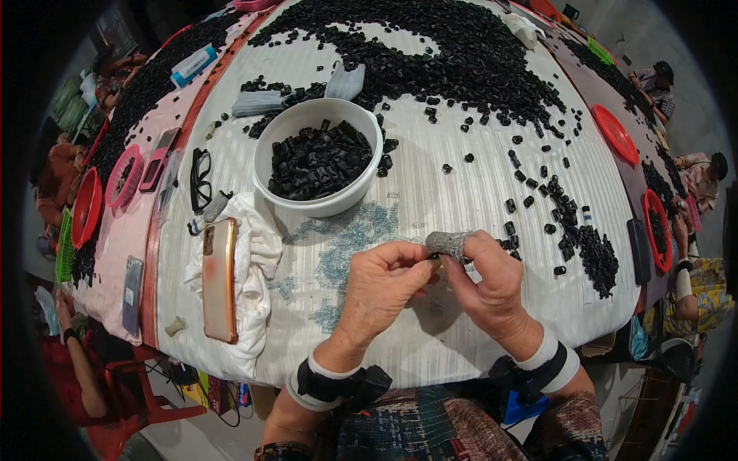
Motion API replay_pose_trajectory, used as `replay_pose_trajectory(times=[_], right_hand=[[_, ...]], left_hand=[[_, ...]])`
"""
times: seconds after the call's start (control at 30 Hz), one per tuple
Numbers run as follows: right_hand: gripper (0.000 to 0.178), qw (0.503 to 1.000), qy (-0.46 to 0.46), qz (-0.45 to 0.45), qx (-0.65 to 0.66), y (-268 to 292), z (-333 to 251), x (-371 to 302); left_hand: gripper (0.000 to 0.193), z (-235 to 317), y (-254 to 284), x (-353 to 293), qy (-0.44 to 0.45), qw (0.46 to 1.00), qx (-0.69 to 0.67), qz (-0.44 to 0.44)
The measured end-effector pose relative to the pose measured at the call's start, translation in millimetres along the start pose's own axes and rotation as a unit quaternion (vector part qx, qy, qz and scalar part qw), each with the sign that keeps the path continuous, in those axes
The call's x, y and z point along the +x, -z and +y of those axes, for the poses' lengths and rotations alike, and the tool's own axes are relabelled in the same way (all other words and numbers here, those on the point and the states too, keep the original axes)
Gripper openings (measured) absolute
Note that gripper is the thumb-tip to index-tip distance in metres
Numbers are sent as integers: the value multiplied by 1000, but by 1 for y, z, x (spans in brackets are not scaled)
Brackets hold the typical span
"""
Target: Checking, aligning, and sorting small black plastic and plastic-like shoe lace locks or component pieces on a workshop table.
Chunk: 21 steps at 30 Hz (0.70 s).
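My left hand (378,289) and my right hand (490,286) meet over the near middle of the table. Their fingertips pinch a small black piece (434,256), mostly hidden by the fingers. A grey fabric sleeve (447,244) covers a finger of my right hand. Beyond my left hand stands a white bowl (319,207), filled with small black plastic parts (319,160). Tiny blue-green bits (346,250) lie scattered on the cloth between bowl and hands. To the right of my right hand is a loose heap of black parts (598,261).
A large spread of black parts (469,54) covers the far table. At left lie eyeglasses (201,181), a gold-edged phone (221,280) on a white cloth (257,261), and another phone (132,296). Red trays (615,134) line the side tables, where other people (696,300) sit.
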State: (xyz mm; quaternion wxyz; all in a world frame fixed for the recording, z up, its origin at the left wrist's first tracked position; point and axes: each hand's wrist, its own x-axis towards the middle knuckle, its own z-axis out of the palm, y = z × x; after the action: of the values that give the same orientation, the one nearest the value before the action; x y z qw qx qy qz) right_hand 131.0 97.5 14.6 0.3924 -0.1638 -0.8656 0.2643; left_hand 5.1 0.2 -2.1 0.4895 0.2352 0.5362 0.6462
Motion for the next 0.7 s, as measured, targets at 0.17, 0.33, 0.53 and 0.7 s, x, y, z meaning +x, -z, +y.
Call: replay_pose_trajectory(times=[0.17, 0.33, 0.53, 0.7], right_hand=[[29, 998, 37, -39, -14, 0, 0, -1], [40, 998, -7, -61, -1, 4, -5, 4], [44, 993, 33, -84, -80, -6, -5, -1], [42, 991, 46, -65, -104, -10, -7, -1]], left_hand=[[14, 3, 2, 1, 11, 1000, 22, 2], [13, 7, 3, 2, 52, 997, -60, 1], [13, 2, 4, 3, 17, 994, -109, -2], [13, 2, 5, 3, 21, 995, -94, -7]])
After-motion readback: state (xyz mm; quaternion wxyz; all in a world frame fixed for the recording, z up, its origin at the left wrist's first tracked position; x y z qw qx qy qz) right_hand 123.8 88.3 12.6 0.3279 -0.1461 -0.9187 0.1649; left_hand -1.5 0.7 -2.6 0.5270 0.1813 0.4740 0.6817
